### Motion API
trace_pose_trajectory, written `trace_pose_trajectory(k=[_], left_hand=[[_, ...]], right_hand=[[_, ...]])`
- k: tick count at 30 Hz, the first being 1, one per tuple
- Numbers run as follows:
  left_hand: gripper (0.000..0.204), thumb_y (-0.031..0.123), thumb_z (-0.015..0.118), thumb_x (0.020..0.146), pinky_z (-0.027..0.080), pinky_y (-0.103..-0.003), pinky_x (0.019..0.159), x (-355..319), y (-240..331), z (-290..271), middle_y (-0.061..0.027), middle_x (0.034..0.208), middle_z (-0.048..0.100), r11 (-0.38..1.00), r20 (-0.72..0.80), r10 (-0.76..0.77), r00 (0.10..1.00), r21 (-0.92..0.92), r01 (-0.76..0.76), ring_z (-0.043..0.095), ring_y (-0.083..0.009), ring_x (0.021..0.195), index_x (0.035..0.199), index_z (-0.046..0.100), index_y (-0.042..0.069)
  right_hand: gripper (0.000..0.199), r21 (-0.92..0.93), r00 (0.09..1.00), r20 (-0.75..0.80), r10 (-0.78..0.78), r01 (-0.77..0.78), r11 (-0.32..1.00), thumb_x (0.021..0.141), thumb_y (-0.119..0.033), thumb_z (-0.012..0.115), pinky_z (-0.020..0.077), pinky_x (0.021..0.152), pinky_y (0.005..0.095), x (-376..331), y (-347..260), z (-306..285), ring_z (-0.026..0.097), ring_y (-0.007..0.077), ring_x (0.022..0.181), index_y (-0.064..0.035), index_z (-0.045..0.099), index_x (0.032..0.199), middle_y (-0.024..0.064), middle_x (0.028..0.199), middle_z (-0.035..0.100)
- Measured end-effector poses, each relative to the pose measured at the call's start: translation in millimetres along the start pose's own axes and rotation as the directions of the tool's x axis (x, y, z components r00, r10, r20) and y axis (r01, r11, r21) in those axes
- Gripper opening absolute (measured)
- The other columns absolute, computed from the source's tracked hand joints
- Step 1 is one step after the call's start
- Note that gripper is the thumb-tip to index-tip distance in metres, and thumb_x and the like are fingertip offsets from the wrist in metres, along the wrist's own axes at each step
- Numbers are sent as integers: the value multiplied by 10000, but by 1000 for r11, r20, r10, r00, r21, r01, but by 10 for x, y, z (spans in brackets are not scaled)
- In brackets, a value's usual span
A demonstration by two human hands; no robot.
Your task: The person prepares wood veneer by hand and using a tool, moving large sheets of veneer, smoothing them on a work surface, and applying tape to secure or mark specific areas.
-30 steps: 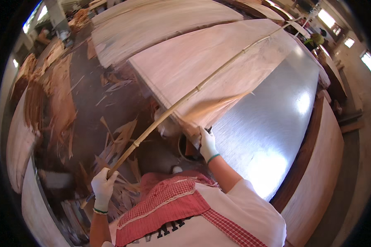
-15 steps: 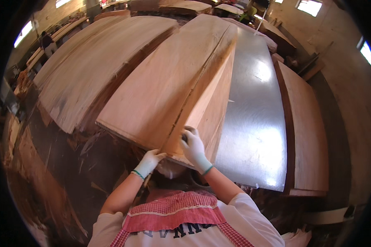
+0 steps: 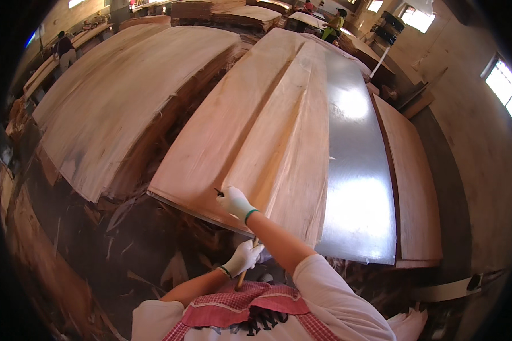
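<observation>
- Watching the head view, I see the thin wood sheet (image 3: pixel 276 133) folded farther leftward over the pale stack (image 3: pixel 210 131) than half a second ago, its crease running lengthwise away from me.
- The wooden stick (image 3: pixel 241 279), which showed along that crease before, is now mostly out of sight; only a short piece appears near the left hand (image 3: pixel 243 257). I judge that the turned-over part has covered the rest, so the fold is well along.
- The sheet lies on the stack, left of the bare strip of shiny metal counter (image 3: pixel 358 170).
- I read the left grip as closed around the stick, low at the near edge, just in front of the checked apron (image 3: pixel 224 310).
- The right hand (image 3: pixel 235 203) reaches up and leftward across the sheet, at the crease's near end, forearm slanting in from the right. Its grip is narrow, with a small dark object (image 3: pixel 219 193) at the fingertips; I cannot tell what kind.
</observation>
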State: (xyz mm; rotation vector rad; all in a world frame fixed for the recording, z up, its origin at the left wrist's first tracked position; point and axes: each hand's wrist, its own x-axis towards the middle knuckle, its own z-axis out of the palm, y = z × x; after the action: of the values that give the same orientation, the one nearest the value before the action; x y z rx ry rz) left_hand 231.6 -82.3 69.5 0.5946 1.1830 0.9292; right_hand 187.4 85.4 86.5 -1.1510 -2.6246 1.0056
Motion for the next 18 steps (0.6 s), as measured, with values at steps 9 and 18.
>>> trace_pose_trajectory(k=[9, 18], left_hand=[[196, 224, 540, 921, 329, -248, 367, -8, 104, -1015, 35, 585, 416, 998, -55, -30, 998, -52, 27, 369, -78, 406, 778, 467, 111], [274, 297, 548, 960, 459, -284, 513, 63, 351, -517, -41, 745, 571, 963, 28, 240, 970, 122, -242, 543, -127, 590, 1051, 553, 39]], right_hand=[[440, 235, 898, -342, 278, -205, 950, 873, -367, 606, 499, 787, 434, -440, 192, -676, 636, 390, 912, 17, 597, 1088, 243, 959, 654], [286, 585, 853, -323, 410, -161, 795, 835, -294, 602, 476, 592, 418, -130, 453, -24, 617, 332, 662, -11, 647, 832, 190, 711, 647]])
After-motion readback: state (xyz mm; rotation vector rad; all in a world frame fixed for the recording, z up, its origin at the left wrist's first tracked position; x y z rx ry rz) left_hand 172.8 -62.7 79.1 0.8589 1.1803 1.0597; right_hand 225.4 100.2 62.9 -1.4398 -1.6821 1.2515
